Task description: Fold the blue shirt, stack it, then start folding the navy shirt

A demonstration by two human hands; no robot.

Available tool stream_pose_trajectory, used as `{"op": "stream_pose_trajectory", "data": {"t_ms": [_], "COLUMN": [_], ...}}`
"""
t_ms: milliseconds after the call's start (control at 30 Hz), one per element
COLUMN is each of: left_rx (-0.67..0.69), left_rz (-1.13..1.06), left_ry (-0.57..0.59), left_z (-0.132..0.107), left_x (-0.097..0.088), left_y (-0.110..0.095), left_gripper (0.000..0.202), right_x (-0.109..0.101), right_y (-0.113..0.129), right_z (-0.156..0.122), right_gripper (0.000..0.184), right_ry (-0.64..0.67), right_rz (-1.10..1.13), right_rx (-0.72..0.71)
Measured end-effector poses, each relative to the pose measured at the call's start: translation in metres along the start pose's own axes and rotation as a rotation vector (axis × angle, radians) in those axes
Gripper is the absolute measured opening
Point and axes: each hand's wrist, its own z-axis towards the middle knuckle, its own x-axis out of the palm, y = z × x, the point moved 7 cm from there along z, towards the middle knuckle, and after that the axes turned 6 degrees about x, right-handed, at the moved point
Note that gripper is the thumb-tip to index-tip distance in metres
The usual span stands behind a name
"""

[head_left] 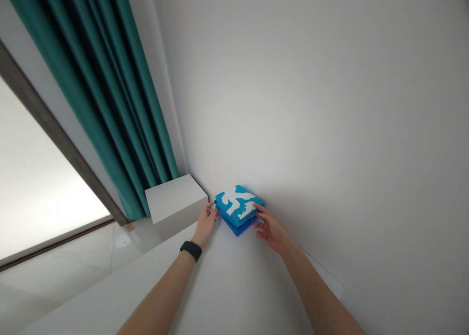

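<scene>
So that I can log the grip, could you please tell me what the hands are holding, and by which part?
The left hand and right hand grip a folded blue-and-white cloth stack by its opposite side edges.

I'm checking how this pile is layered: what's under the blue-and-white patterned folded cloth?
Under the blue-and-white patterned folded cloth lies a darker blue layer, resting on a white surface. The cloth covers that layer's top, so any pattern there cannot be seen.
</scene>
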Motion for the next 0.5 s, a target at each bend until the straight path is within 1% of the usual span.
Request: {"op": "stream_pose_trajectory", "data": {"t_ms": [167, 300, 500], "left_rx": [-0.097, -0.174, -0.301], "left_rz": [-0.120, -0.193, -0.169], "left_ry": [0.075, 0.131, 0.183], "left_z": [0.005, 0.010, 0.017], "left_x": [0.009, 0.012, 0.015], "left_y": [-0.004, -0.007, -0.014], "left_gripper": [0.042, 0.036, 0.030], "right_x": [0.001, 0.001, 0.001], "right_y": [0.003, 0.008, 0.010], "right_z": [0.003, 0.006, 0.009], "right_gripper": [0.043, 0.040, 0.038], "right_ry": [-0.006, -0.013, -0.025], "right_rz": [-0.036, -0.038, -0.027], "right_rx": [0.033, 0.043, 0.046]}}
